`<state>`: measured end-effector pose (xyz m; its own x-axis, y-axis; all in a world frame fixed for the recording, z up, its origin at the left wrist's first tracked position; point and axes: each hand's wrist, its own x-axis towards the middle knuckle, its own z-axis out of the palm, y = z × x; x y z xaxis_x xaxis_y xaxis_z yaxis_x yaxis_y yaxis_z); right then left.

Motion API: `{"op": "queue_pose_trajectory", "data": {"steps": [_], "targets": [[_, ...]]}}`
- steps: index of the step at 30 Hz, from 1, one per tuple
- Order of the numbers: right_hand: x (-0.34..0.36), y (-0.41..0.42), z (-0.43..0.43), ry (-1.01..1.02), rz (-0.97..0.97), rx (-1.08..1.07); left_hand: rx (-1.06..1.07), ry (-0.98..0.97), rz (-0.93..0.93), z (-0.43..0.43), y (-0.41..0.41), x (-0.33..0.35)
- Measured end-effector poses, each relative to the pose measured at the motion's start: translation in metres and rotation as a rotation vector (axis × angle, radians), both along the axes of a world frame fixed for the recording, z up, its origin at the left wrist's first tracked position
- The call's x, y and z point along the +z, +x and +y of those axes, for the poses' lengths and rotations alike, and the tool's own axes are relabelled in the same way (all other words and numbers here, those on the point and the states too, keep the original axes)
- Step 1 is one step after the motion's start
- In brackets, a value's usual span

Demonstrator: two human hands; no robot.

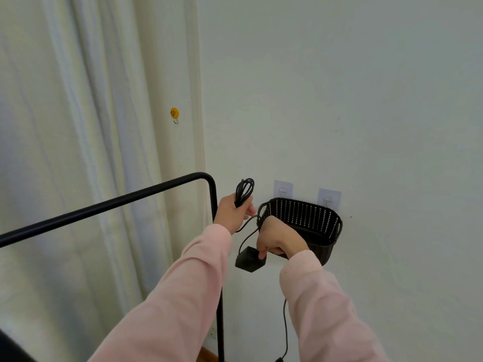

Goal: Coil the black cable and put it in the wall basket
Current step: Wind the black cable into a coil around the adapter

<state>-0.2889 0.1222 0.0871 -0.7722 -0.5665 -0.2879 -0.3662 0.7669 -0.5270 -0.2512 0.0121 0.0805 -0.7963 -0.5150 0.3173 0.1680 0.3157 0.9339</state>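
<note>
My left hand (232,214) grips a bundle of folded loops of the black cable (244,190), the loops sticking up above the fist. From there the cable runs down to a black power adapter block (250,259), which my right hand (278,237) holds by its top edge. Another stretch of cable hangs down below my right sleeve to a plug near the frame's bottom edge. The dark woven wall basket (311,220) hangs on two clear adhesive hooks just right of my hands; its open top shows nothing inside.
A black metal clothes rail (167,184) bends down just left of my left hand. Cream curtains (78,152) cover the left side. A yellow smiley hook (174,113) is stuck higher up. The white wall (366,100) extends to the right.
</note>
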Motion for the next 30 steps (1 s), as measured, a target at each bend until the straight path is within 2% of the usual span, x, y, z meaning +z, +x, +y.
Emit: {"op": "queue_pose_trajectory", "data": {"steps": [4,8,16,22,26,30], "targets": [[0.011,0.008,0.001,-0.260,-0.151,0.037,-0.067,-0.025,-0.040,0.001,0.002,-0.002],[0.020,0.015,-0.001,-0.412,-0.128,0.052,-0.022,-0.125,-0.058,-0.002,0.006,-0.003],[0.016,0.014,-0.005,-0.799,-0.154,-0.112,-0.036,-0.124,-0.059,-0.005,0.011,-0.001],[0.020,0.016,-0.005,-1.006,-0.214,-0.191,-0.082,-0.061,-0.057,-0.008,0.010,0.003],[0.018,0.007,-0.005,-0.948,-0.194,-0.169,-0.015,0.043,-0.018,-0.006,0.008,0.008],[0.008,-0.003,-0.004,-0.677,-0.004,-0.129,0.054,0.155,-0.013,-0.012,0.004,0.006]]}}
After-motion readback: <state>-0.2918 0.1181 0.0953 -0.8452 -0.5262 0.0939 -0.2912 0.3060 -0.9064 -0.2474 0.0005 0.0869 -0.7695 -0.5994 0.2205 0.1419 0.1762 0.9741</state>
